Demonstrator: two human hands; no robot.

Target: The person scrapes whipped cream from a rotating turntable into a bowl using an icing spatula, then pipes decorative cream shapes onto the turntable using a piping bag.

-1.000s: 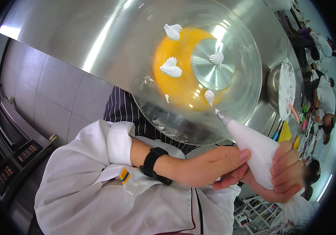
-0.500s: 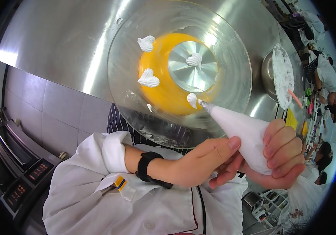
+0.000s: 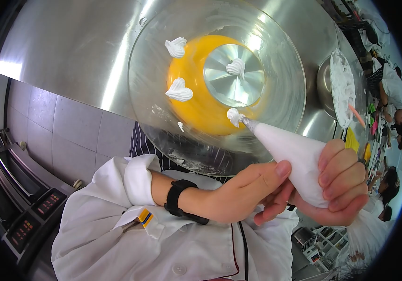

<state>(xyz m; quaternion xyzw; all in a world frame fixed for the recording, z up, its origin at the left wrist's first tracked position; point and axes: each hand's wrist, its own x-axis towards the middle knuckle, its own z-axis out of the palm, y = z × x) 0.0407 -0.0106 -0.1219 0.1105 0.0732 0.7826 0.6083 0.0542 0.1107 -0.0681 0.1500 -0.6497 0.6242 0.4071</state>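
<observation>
hearts of white cream [image 3: 179, 90] look complete, a white dollop [image 3: 233, 116] unfinished, right hand [image 3: 344, 183] clenching white conical piping bag [image 3: 291, 151], left hand [image 3: 251, 189] touching it, grip unclear.

The tabletop [image 3: 79, 51] is shiny silver metal. On it is a big clear round plate [image 3: 278, 70], which pokes past the edge at 6 o'clock. White cream blobs [image 3: 179, 90] sit on the plate at 5, 7, 9 and 10 o'clock, and one near the middle. At 3 o'clock from the plate is a metal bowl [image 3: 324, 86] of fluffy white stuff [image 3: 342, 84].
</observation>
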